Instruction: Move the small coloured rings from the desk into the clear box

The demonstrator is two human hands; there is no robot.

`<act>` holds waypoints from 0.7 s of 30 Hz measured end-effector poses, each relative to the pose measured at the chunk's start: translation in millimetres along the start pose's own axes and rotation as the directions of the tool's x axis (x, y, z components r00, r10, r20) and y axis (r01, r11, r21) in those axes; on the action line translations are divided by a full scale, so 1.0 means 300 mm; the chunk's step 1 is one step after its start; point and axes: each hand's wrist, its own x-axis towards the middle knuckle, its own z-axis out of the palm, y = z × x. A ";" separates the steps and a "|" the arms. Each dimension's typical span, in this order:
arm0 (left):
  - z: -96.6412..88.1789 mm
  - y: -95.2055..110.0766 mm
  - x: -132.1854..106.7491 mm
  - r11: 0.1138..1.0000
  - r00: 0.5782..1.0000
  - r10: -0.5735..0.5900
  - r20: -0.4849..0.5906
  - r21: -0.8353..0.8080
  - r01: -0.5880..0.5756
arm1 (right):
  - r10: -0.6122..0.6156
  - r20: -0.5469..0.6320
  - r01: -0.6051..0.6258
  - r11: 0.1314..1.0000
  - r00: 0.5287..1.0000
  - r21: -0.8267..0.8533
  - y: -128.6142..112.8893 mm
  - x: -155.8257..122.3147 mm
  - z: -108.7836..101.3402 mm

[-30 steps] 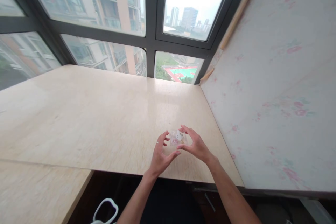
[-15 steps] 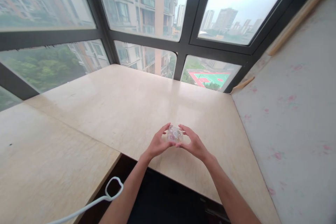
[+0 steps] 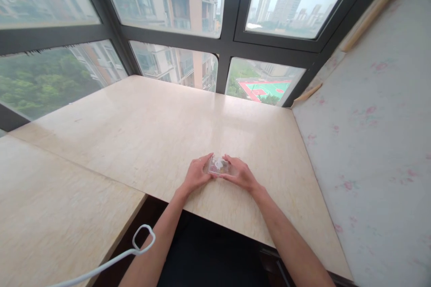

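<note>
Left hand (image 3: 194, 176): lower centre of the frame, fingers curled against the left edge of a small clear plastic box (image 3: 218, 165).
Right hand (image 3: 239, 175): just right of it, fingers closed on the box's right edge.
Box: between both hands, low over the beige tabletop (image 3: 141, 130); contact unclear.
Window (image 3: 188, 4): across the top.
Floral wall (image 3: 377, 143): right side.
White loop (image 3: 143, 240): lower left.

Your table (image 3: 134, 121) is a pale marbled slab; near its front edge a box (image 3: 218, 165) rests, held between your left hand (image 3: 194, 176) and right hand (image 3: 240, 175)
</note>
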 end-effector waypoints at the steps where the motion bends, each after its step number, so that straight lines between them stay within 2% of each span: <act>1: 0.001 0.000 0.001 1.000 1.000 -0.004 0.000 0.008 0.004 | -0.014 -0.001 0.014 1.000 1.000 -0.009 -0.002 0.000 -0.003; 11: -0.004 0.010 0.001 1.000 1.000 -0.017 0.010 -0.007 0.017 | -0.070 -0.017 0.069 0.997 0.997 -0.028 -0.018 0.002 -0.019; 21: -0.012 0.026 -0.003 1.000 1.000 -0.021 0.019 -0.014 0.021 | -0.059 -0.018 0.059 0.998 0.998 -0.019 -0.019 -0.001 -0.020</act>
